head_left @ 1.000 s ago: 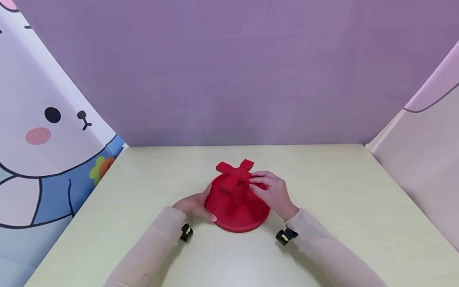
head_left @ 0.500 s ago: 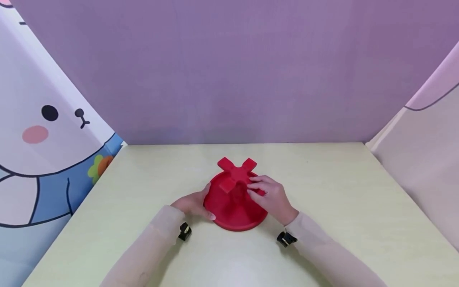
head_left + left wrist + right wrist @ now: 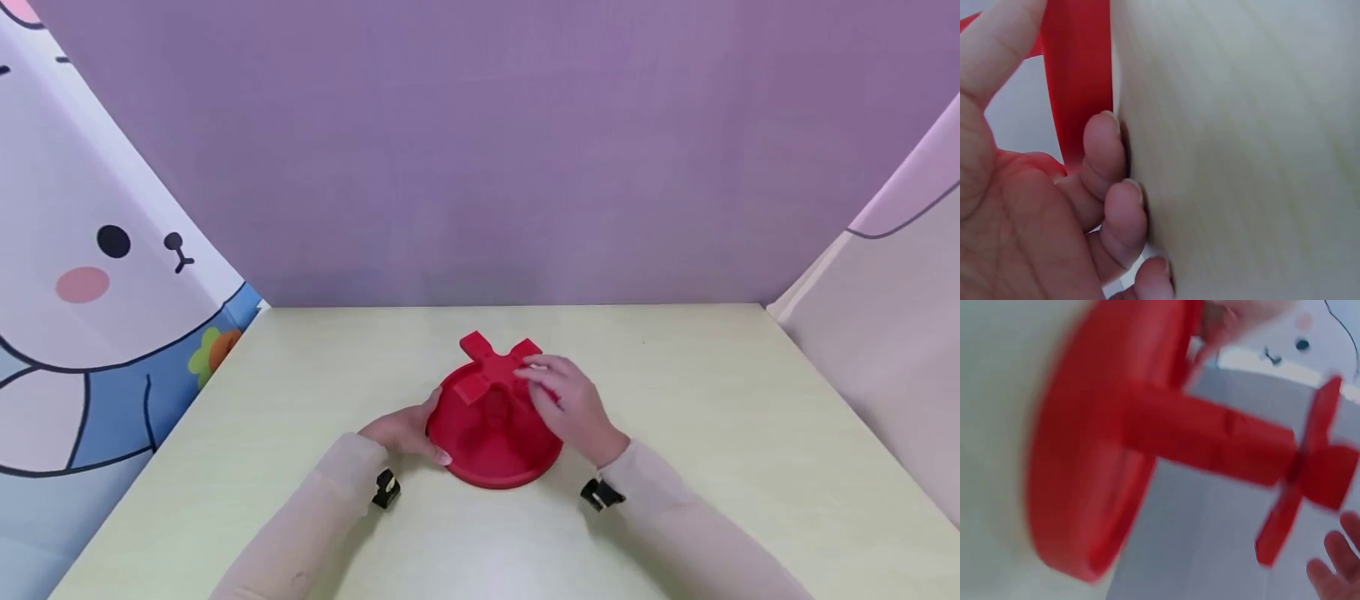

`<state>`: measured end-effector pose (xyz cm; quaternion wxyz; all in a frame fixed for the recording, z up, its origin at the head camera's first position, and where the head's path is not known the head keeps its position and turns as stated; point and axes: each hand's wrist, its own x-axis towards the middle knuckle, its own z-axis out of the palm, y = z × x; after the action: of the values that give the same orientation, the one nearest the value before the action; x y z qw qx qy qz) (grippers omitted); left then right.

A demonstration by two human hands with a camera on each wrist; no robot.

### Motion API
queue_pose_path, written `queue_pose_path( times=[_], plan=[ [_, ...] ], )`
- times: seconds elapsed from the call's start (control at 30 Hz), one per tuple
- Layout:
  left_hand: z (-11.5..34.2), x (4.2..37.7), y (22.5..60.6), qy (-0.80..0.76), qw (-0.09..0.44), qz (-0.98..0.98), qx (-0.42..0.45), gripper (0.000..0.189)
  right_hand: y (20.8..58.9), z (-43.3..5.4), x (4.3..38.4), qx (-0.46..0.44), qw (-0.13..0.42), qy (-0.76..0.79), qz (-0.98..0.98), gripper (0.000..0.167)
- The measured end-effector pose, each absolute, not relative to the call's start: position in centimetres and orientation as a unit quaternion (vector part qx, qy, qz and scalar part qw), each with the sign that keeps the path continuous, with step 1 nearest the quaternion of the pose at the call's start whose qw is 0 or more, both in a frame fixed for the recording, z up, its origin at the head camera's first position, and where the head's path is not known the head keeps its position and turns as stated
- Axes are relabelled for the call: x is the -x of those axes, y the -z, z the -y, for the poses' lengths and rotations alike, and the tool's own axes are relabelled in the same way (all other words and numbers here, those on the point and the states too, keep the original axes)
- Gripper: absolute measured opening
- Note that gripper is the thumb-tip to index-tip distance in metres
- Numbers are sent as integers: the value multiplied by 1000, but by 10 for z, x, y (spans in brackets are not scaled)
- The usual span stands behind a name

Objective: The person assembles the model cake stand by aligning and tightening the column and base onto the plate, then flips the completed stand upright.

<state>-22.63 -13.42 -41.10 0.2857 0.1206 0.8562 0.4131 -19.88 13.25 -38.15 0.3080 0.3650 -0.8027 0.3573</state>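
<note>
A red round base (image 3: pixel 495 471) with a raised rim sits on the table. From its middle rises a red post (image 3: pixel 1210 437), topped by a red cross-shaped piece (image 3: pixel 495 367) with several flat arms. My left hand (image 3: pixel 405 431) grips the base's left side, thumb toward the near edge; in the left wrist view its curled fingertips (image 3: pixel 1105 140) lie by the rim and tabletop. Beside the cross's right side is my right hand (image 3: pixel 576 408), fingers loosely bent. The right wrist view has its fingertips (image 3: pixel 1319 575) just apart from the cross arms.
The pale table (image 3: pixel 712 400) meets a purple backdrop (image 3: pixel 480 167) at its far edge. To the left hangs a cloth with a cartoon animal (image 3: pixel 112 333). A small black wrist device (image 3: pixel 386 489) sits at each cuff.
The cross piece has turned on its post, most of it in the first half second. My right hand's fingers have lifted slightly toward the far right arm. My left hand stays at the base.
</note>
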Motion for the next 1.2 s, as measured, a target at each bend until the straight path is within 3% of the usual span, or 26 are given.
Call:
queue_pose_path(
  times=[0.27,0.4,0.8,1.1,1.2],
  plan=[
    [133,225,410,-381,279,-875,-110,118,357,-146,229,-382,121,-377,835,37],
    [134,226,410,-387,277,-872,-117,116,354,-141,237,-406,70,-352,841,38],
    [135,224,407,-389,284,-868,-125,118,345,-133,240,-390,8,-287,875,38],
    [137,223,404,-393,280,-866,-133,115,346,-130,241,-414,39,-275,867,38],
    [138,220,404,-371,282,-875,-134,115,349,-129,239,-405,21,-288,867,39]
  ],
)
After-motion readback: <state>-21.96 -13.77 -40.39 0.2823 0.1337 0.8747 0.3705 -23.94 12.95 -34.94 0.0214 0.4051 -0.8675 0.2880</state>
